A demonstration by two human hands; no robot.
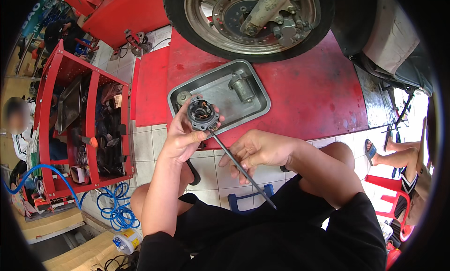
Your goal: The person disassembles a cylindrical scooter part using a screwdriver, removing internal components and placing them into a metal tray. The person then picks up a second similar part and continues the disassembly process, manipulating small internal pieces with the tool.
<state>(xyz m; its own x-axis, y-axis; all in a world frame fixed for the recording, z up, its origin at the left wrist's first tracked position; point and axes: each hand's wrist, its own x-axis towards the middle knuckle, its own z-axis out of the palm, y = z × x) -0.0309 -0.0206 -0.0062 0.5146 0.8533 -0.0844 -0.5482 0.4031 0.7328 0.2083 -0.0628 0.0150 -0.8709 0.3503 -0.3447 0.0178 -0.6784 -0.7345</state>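
My left hand [180, 139] is closed around a round grey metal motor housing [202, 115], its open end facing up. Inside it are dark parts with copper-coloured bits. A long thin metal rod tool [243, 171] meets the housing's near edge and slants down to the right. My right hand [260, 154] has this rod between its thumb and loosely curled fingers, about midway along. Just beyond my hands lies a metal tray [257, 74]. In the tray are a cylindrical metal motor body [242, 89] and a round metal piece [183, 97], partly hidden by my left fingers.
The tray rests on a red platform [309, 93] beneath a motorcycle wheel [201, 41]. A red tool cart [47, 125] stands at left, near a coiled blue hose [117, 207]. A blue stool [234, 203] is below my hands. Other people are at the left and right edges.
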